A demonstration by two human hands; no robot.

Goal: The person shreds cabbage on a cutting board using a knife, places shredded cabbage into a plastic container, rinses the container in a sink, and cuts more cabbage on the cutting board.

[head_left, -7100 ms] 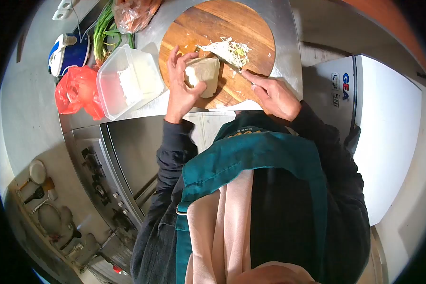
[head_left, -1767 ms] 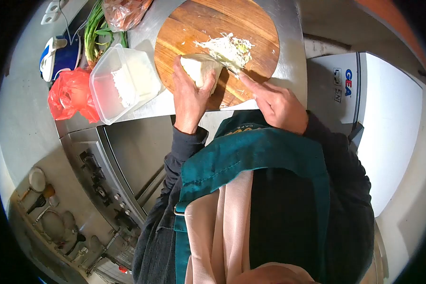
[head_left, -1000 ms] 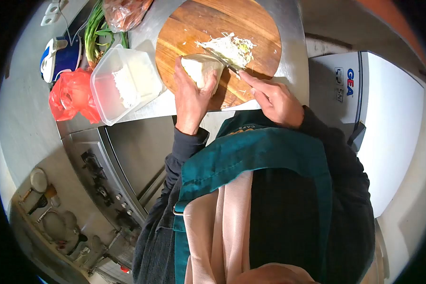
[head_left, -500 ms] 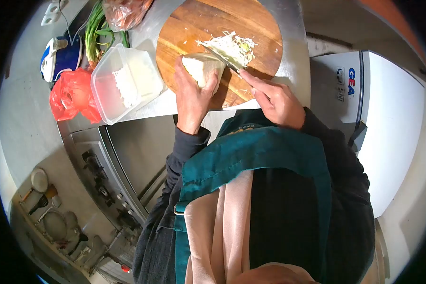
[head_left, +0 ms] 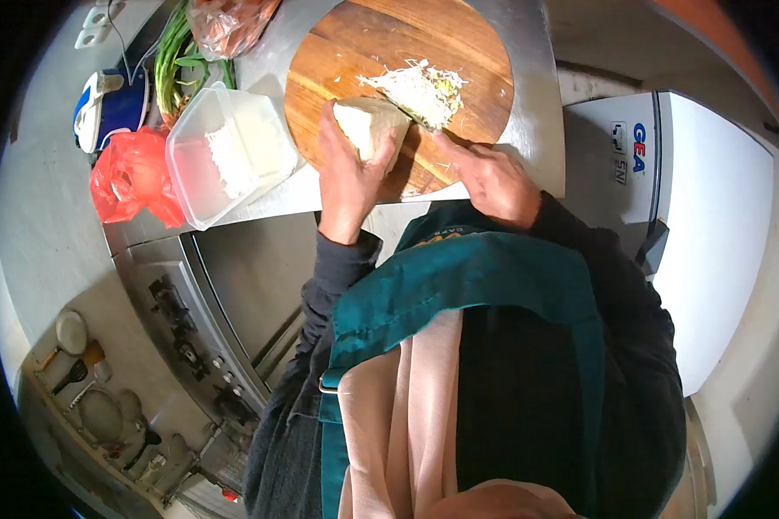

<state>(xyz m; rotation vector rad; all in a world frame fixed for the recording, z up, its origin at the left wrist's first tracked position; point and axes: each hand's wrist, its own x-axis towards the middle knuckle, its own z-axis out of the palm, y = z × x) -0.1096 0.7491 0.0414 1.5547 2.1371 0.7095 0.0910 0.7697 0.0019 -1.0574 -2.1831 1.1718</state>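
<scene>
A pale chunk of cabbage (head_left: 374,123) sits near the front of a round wooden cutting board (head_left: 329,52). My left hand (head_left: 350,177) is closed around its near side, thumb and fingers on opposite faces. In my right hand (head_left: 496,180) is a knife (head_left: 414,119), held by the handle with the index finger stretched along it. The blade lies against the cabbage's right side, and its edge is hard to make out. Just beyond the blade lies a heap of shredded cabbage (head_left: 424,91), with stray shreds scattered on the board.
Left of the board stands a clear plastic container (head_left: 190,169) with white shreds inside. Beside it are a red plastic bag (head_left: 134,177), green onions (head_left: 171,65), a blue-and-white appliance (head_left: 112,108) and a clear bag (head_left: 229,24). A stove (head_left: 186,320) is at lower left, a white freezer (head_left: 718,225) at right.
My right hand and the knife have shifted slightly left and toward the board's front, with the blade lower against the cabbage. My left hand keeps its hold almost unmoved.
</scene>
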